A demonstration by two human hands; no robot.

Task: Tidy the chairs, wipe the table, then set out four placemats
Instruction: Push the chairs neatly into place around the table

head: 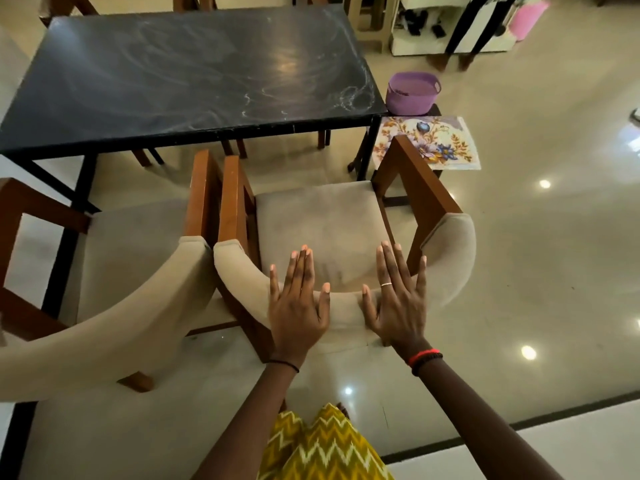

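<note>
In front of the near long side of the table [173, 81], seen from the head camera, a chair [325, 220] with a beige seat and brown wooden arms stands on the shiny floor [536, 271]. Its seat is not pushed under the top. The left hand [298, 306] and the right hand [398, 306] lie side by side on the curved padded back [346, 304] of this chair. Both are flat, with straight fingers that reach forward over the seat, and neither one closes around anything. The right hand wears a thin ring [386, 284], and a red and black band [424, 358] sits on its wrist.

A second chair [131, 244] of the same kind stands just beside the first, on the left; their wooden arms are close together, and it is not clear whether they touch. The table top is dark and carries pale swirling marks, strongest near its right corner.

At the right end of the table, on a low dark stand, lies a flowered placemat [433, 143] — how many are in the pile cannot be told. The right arm of the first chair hides part of it. A purple basket [412, 93] stands just behind it.
</note>
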